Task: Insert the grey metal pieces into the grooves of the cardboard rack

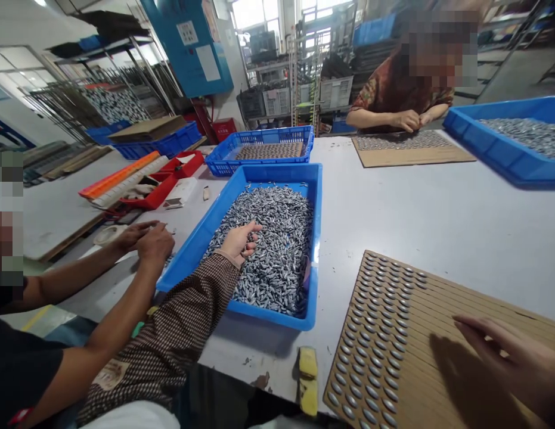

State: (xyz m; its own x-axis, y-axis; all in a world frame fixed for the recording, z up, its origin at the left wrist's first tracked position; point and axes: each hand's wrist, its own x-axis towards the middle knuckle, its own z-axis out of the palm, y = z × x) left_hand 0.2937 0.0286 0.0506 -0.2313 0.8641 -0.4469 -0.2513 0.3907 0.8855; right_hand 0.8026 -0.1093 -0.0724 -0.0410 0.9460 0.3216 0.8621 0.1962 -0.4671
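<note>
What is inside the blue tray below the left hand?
Small silvery pieces heap over most of the blue tray, with some bare bottom at its far end. The left hand and its sleeve hide some contents; the heap's lower layers are covered.

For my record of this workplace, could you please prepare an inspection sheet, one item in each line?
Surface: white table, worn patches at the near edge.
Job's things: blue tray of grey spindle-shaped pieces; corrugated cardboard sheet, pieces in rows on its left part.
Clutter: yellow blocks at the near edge; red bins beyond the tray's left side.
Hands: left hand over the pieces, grasp unclear; right hand over the sheet's bare part, grasp unclear.
Cables: nothing seen clearly.
Surroundings: co-worker's hands left of the tray; another co-worker's at a second sheet.
</note>
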